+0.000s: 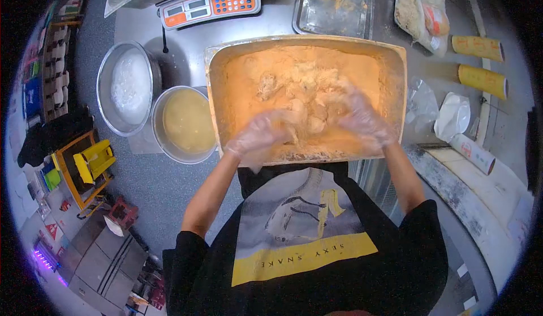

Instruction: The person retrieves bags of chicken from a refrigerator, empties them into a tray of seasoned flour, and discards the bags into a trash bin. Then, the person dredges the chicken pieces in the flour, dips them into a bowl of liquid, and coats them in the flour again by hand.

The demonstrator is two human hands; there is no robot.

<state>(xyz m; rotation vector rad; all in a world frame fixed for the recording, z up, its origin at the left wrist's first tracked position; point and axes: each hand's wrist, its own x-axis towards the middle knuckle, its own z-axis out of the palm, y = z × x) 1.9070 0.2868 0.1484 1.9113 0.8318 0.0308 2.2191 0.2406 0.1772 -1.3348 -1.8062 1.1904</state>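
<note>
- Tub (215, 78): pale, rectangular, in front of the person's torso on the metal tabletop (185, 47); holds orange powder (249, 67).
- Left hand (261, 132): clear glove, over the near left part of the tub. Fingers extend right, slightly bent, at the near edge of the pieces. Grip blurred; cannot tell if released or grasping a piece.
- Right hand (365, 118): clear glove, over the right part of the tub. Grip looks partly spread, fingers towards the pieces; strong blur, cannot tell how far open or whether anything is held.
- Coated pieces (317, 115): lumpy, clustered mid-tub between and beyond the hands, dusted with powder.
- Left of tub: metal pot (189, 124) with yellowish liquid; just beyond it, wider metal bowl (127, 90), whitish contents.
- Right of tub: white-and-red roll (474, 154) nearest, two yellow cylinders (481, 64) farther off.
- Far side: scale (209, 4) at left, metal tray (334, 11) with orange residue towards the right, filled plastic bag (421, 13) at far right.
</note>
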